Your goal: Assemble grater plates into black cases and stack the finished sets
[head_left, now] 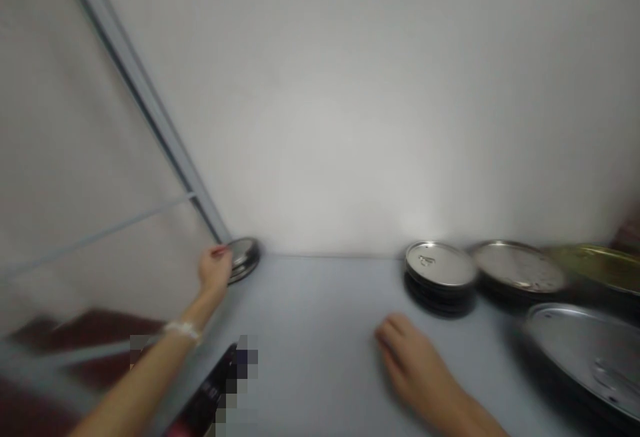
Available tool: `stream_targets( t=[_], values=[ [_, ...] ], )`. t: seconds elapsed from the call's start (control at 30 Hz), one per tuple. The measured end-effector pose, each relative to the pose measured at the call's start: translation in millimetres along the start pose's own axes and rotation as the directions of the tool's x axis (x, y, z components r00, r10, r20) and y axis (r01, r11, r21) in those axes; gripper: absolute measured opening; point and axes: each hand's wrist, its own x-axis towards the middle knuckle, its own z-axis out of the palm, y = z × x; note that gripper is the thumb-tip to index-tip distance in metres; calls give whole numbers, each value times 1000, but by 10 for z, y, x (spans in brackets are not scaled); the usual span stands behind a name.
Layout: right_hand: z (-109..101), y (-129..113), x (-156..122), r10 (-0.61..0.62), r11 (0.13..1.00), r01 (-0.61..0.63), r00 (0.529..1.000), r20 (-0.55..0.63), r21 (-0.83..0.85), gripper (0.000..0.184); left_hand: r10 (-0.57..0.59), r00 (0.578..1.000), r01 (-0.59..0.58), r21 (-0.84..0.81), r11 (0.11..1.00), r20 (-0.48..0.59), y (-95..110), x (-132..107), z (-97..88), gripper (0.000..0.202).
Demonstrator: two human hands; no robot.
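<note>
My left hand [216, 270] reaches to the far left corner of the table, fingers curled, against the near left edge of a small stack of round metal can lids [244, 254]. Blur and the hand itself hide whether a lid is between its fingers. My right hand [407, 360] hovers over or rests on the middle right of the table, fingers bent together, with nothing visible in them. Beyond it stands a stack of small silver can lids [443, 265]; the top one has a ring pull.
Wider silver lids [517, 267], gold-coloured lids [600, 265] and a stack of large silver lids [590, 340] stand to the right. A white wall [330, 103] backs the grey table [320, 330]. A metal post [150, 103] rises at left; a dark device [213, 383] lies near the left forearm.
</note>
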Motion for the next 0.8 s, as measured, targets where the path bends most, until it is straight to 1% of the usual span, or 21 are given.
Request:
stream_targets(
  t=[0.03,0.07,0.1,0.13,0.17,0.2,0.23,0.27,0.3,0.33,0.37,0.4,0.47,0.53,0.57,0.67,0.8],
  values=[
    [-4,-1,6,13,1000,-13,1000,13,2,21,-10,995,11,-5,1000,99,77,-47,147,21],
    [-8,2,11,29,1000,-29,999,25,0,21,-9,973,13,-14,1000,231,161,-123,315,18],
    [-13,11,15,44,999,-44,998,33,-4,21,0,930,9,-25,1000,369,249,-229,500,15],
    [-17,24,20,59,998,-59,998,38,-9,20,13,862,8,-39,999,507,341,-363,699,14],
    [-21,42,25,73,997,-72,997,39,-11,20,28,786,6,-54,999,618,431,-521,910,14],
    [-25,64,32,83,996,-83,996,37,-12,20,45,710,4,-68,998,703,517,-696,1126,16],
    [-29,89,40,92,996,-92,995,31,-9,20,61,642,2,-81,997,764,594,-878,1344,16],
    [-34,115,50,100,995,-100,995,19,-4,20,75,586,1,-93,996,807,662,-1059,1558,17],
    [-39,142,60,107,994,-107,994,6,3,20,85,541,3,-103,995,837,721,-1229,1765,18],
    [-44,167,70,114,993,-114,993,-12,8,20,89,505,8,-108,994,858,771,-1381,1960,21],
    [-49,190,79,120,993,-120,992,-29,13,19,90,478,15,-111,994,874,814,-1509,2141,25],
    [-54,209,88,125,992,-124,991,-45,17,19,87,460,24,-110,994,884,852,-1612,2306,27],
    [-59,234,103,130,991,-129,989,-69,21,19,74,425,42,-102,994,902,915,-1748,2581,23],
    [-56,245,116,129,992,-128,988,-85,15,19,65,410,53,-95,994,910,957,-1809,2776,18],
    [-51,246,122,127,992,-127,988,-91,6,19,64,409,55,-94,994,910,967,-1819,2845,16],
    [-43,249,142,119,992,-123,988,-97,-40,18,76,419,43,-104,994,905,953,-1804,2951,11],
    [-78,267,162,130,989,-137,985,-109,-59,18,117,436,11,-135,991,893,877,-1734,2942,8]
  ],
)
